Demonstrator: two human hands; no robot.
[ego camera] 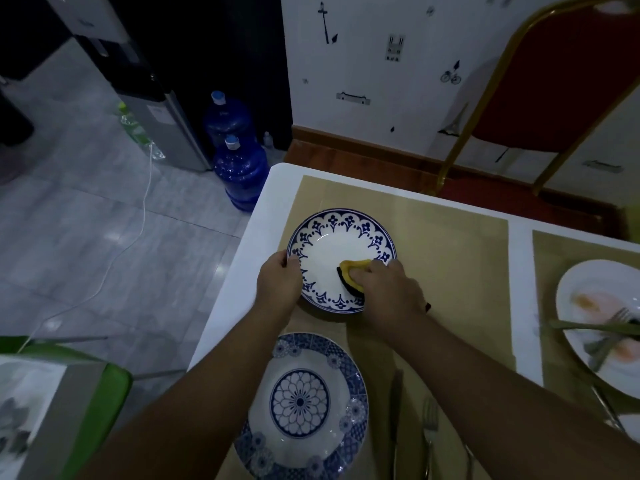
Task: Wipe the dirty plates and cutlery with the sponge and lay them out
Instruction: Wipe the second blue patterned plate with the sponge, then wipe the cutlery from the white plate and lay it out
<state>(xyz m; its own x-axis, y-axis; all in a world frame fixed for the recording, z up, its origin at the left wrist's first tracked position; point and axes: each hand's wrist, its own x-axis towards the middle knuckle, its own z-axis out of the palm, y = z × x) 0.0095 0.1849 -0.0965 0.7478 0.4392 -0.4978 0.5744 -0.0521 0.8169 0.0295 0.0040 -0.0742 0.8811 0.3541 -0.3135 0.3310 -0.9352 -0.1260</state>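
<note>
A white plate with a blue floral rim (332,247) lies on a tan placemat (450,258). My left hand (278,280) grips its left edge. My right hand (384,285) presses a yellow sponge with a dark underside (351,271) onto the plate's right side. Nearer to me sits a second blue-patterned plate (301,403) between my forearms. A knife (394,407) and a fork (429,434) lie to its right. At the right edge a white plate with orange smears (588,299) holds a fork (609,337) and another utensil.
The white table's corner (277,174) is just beyond the plate. A red chair with a gold frame (554,81) stands behind the table. Two blue water jugs (239,168) and a dispenser (156,109) stand on the tiled floor at left. A green chair (100,393) is near left.
</note>
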